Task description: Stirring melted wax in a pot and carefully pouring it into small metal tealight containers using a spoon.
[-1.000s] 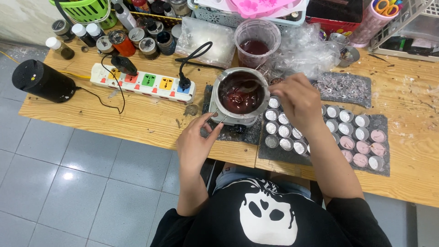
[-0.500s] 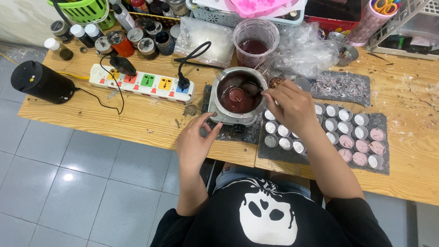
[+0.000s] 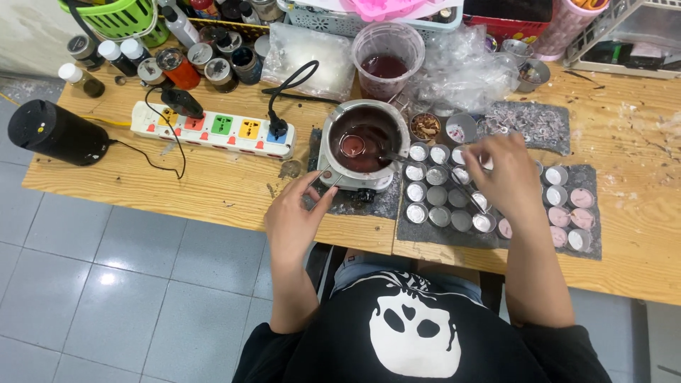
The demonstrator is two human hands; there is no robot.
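Fingers of the left hand [image 3: 296,216] pinch the melting pot's handle [image 3: 325,181]; the right hand [image 3: 505,174] grips a thin stick [image 3: 464,190] above the small metal cups [image 3: 438,195].

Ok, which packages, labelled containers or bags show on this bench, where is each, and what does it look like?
Clear plastic bag: back of bench, left of the cup, flat, holding white flakes.
Crumpled clear bags: right of the plastic cup, which holds dark red liquid.
Small jars: back left, round, metal lids.
Small bottles: far left, dark, white caps.
No screens seen.
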